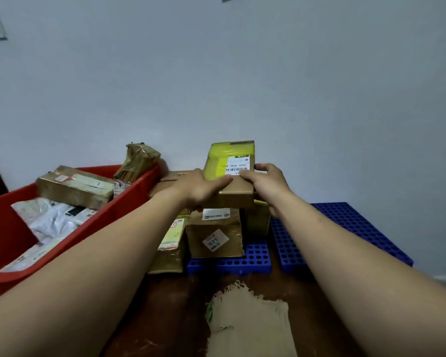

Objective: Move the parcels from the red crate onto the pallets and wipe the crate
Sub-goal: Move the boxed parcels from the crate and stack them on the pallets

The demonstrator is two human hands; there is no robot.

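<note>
Two bare forearms, no sleeves in view, left hand (pixel 200 188) and right hand (pixel 264 180) ungloved, no rings, watch or wristbands

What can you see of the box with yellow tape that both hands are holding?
The box with yellow tape is brown cardboard, its far end wrapped in yellow tape, with a white barcode label on top. It lies on top of the stacked parcels on the blue pallet. The left hand and right hand grip its near end.

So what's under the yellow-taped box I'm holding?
The yellow-taped box, held by the left hand and right hand, sits atop stacked brown boxes on a blue pallet. Box and hands hide the contact.
</note>
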